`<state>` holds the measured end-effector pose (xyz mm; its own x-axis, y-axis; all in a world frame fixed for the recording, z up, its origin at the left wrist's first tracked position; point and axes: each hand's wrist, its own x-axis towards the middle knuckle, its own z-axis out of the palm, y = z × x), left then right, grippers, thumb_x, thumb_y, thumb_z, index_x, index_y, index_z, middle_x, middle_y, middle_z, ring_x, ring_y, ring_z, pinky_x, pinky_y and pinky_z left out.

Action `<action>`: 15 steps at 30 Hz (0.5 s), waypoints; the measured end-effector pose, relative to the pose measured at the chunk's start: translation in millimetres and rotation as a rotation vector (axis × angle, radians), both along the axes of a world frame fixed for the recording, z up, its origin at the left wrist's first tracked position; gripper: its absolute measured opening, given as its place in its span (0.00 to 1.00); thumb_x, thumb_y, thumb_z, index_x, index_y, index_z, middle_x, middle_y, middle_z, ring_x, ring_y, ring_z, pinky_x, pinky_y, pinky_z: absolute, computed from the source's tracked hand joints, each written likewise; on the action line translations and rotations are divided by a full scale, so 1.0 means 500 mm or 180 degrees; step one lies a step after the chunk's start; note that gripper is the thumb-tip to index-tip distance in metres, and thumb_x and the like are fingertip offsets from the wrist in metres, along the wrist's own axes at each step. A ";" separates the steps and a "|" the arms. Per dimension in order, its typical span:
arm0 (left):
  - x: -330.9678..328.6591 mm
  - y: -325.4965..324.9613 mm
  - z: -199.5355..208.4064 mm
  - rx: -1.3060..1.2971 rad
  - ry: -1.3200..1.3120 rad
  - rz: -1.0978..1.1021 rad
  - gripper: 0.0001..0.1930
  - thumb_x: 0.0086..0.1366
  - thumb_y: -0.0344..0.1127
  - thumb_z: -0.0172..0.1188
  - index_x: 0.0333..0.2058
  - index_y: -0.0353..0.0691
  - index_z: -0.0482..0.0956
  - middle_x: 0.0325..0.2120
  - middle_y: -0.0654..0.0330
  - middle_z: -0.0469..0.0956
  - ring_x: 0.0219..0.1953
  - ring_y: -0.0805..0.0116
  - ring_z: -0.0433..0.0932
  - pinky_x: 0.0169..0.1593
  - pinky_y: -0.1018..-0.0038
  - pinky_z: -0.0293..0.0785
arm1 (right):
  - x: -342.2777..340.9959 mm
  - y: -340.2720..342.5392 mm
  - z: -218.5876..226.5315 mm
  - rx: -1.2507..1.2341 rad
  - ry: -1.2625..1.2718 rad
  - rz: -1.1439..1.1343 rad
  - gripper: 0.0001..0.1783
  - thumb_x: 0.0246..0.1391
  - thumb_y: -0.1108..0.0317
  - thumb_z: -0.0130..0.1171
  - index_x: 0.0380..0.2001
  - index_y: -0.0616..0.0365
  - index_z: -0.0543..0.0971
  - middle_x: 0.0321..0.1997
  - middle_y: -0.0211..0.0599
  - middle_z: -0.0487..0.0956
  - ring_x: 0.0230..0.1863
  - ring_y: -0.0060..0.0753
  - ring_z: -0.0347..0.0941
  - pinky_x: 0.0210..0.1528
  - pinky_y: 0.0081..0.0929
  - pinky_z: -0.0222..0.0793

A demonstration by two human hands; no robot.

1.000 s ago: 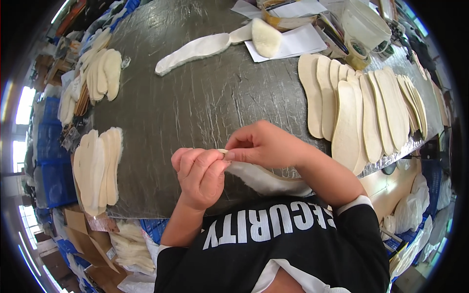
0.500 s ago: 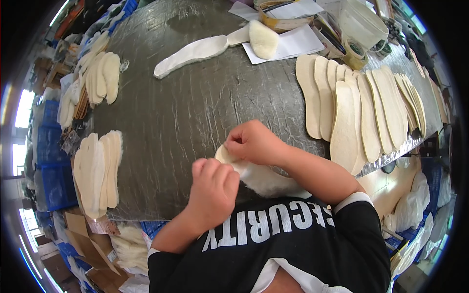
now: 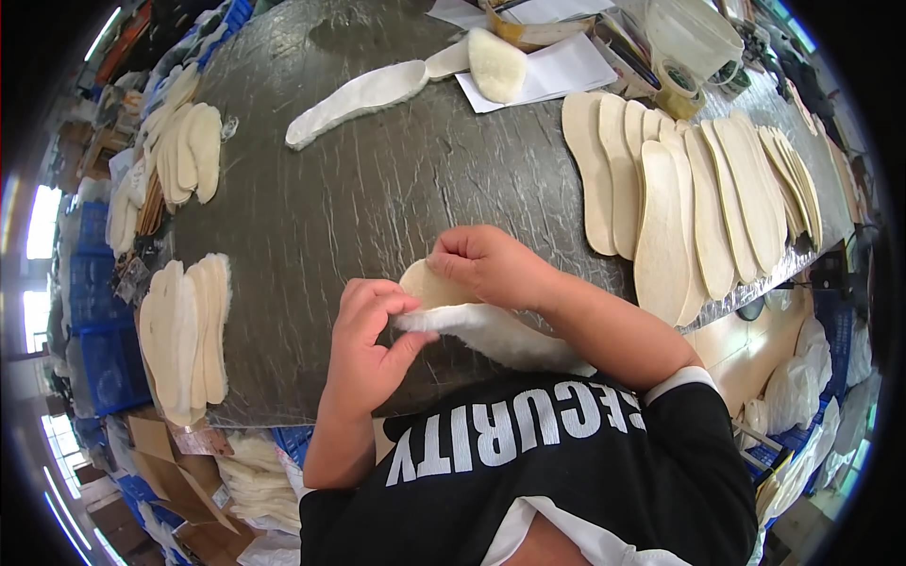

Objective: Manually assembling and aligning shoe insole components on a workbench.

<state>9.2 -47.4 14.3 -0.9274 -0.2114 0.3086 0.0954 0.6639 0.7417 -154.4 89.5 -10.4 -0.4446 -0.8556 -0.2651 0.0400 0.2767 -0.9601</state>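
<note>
Close to my body, over the near edge of the table, both hands are on a shoe insole. My right hand pinches the upper edge of its beige, flat layer. My left hand grips the tip of the white fleecy layer between thumb and fingers. At the left end the two layers stand apart, the beige one behind the white. Toward the right, the white layer runs under my right forearm, where part of it is hidden.
Beige insoles lie in overlapping rows at right. Smaller insole piles sit at left, near and far. A white fleecy insole, papers, a tape roll and a translucent bucket occupy the far side.
My left hand has moved left and turned, its thumb now showing on the fleecy tip. More of the beige layer shows, apart from the white. My right hand has shifted slightly left.
</note>
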 end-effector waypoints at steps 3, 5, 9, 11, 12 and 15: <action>0.002 0.001 -0.019 0.0236 -0.0069 -0.0024 0.09 0.54 0.30 0.68 0.33 0.36 0.78 0.41 0.54 0.72 0.40 0.61 0.71 0.45 0.72 0.69 | -0.001 0.007 0.005 -0.0107 0.0113 0.0237 0.13 0.65 0.61 0.51 0.30 0.58 0.76 0.24 0.21 0.70 0.27 0.13 0.62 0.27 0.21 0.61; -0.006 0.009 -0.025 0.0854 0.0324 0.0333 0.07 0.57 0.29 0.67 0.32 0.35 0.78 0.41 0.55 0.72 0.40 0.64 0.71 0.45 0.72 0.69 | 0.001 0.020 0.013 -0.0279 -0.0489 0.0501 0.16 0.68 0.56 0.46 0.35 0.57 0.75 0.29 0.21 0.71 0.30 0.12 0.62 0.30 0.19 0.61; -0.002 0.018 -0.013 0.1474 0.0252 0.0326 0.06 0.59 0.28 0.65 0.32 0.33 0.79 0.42 0.54 0.72 0.42 0.67 0.72 0.45 0.74 0.70 | 0.014 0.048 0.001 -0.0679 -0.0566 0.0556 0.21 0.69 0.51 0.42 0.42 0.57 0.76 0.31 0.28 0.73 0.34 0.21 0.65 0.38 0.26 0.66; 0.001 0.014 -0.011 0.1339 0.0241 0.0298 0.06 0.59 0.29 0.65 0.32 0.32 0.79 0.41 0.54 0.73 0.42 0.67 0.72 0.45 0.75 0.70 | 0.016 0.065 0.004 -0.0644 -0.1529 0.0912 0.26 0.69 0.46 0.37 0.49 0.55 0.75 0.36 0.31 0.74 0.39 0.24 0.67 0.44 0.26 0.65; 0.001 0.012 -0.010 0.1204 0.0248 0.0285 0.06 0.59 0.29 0.65 0.32 0.32 0.79 0.41 0.54 0.73 0.42 0.67 0.72 0.45 0.75 0.70 | 0.015 0.068 -0.017 -0.1297 -0.1413 0.1271 0.32 0.64 0.41 0.45 0.58 0.57 0.69 0.42 0.36 0.75 0.45 0.30 0.70 0.48 0.28 0.65; 0.001 0.016 -0.010 0.1521 0.0268 0.0293 0.06 0.60 0.29 0.65 0.33 0.32 0.80 0.40 0.53 0.75 0.41 0.67 0.74 0.44 0.75 0.71 | 0.028 0.068 -0.029 -0.1445 -0.0523 0.1630 0.44 0.55 0.40 0.58 0.64 0.59 0.59 0.48 0.43 0.75 0.50 0.35 0.71 0.52 0.33 0.65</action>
